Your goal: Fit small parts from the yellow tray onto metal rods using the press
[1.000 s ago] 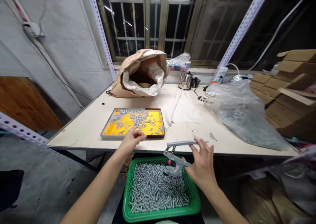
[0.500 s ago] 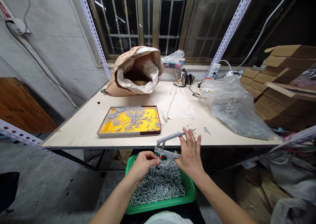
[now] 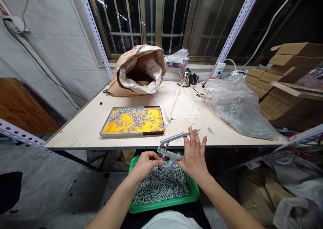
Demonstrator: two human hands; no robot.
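Observation:
My right hand (image 3: pixel 194 156) grips a grey hand press tool (image 3: pixel 171 148) with a spring and long levers, held over a green basket (image 3: pixel 194 195) full of small metal pieces. Its fingers wrap the handles. My left hand (image 3: pixel 145 165) is pinched at the tool's jaw, near a small red part, holding something too small to make out. On the table beyond lies a yellow-lined tray (image 3: pixel 133 122) scattered with several of the same silvery pieces.
A pale wooden table (image 3: pixel 83 128) carries an open paper sack (image 3: pixel 140 71), white cloth (image 3: pixel 180 104), a kettle (image 3: pixel 186 77) and a clear plastic bag of parts (image 3: pixel 239 109). Cardboard boxes (image 3: pixel 290 84) stack at the right. Perforated steel posts (image 3: pixel 93 27) frame the barred window.
My left hand came back from the tray to the tool's jaw. The tool and right hand rose slightly and its levers angled up; the view shifted a little.

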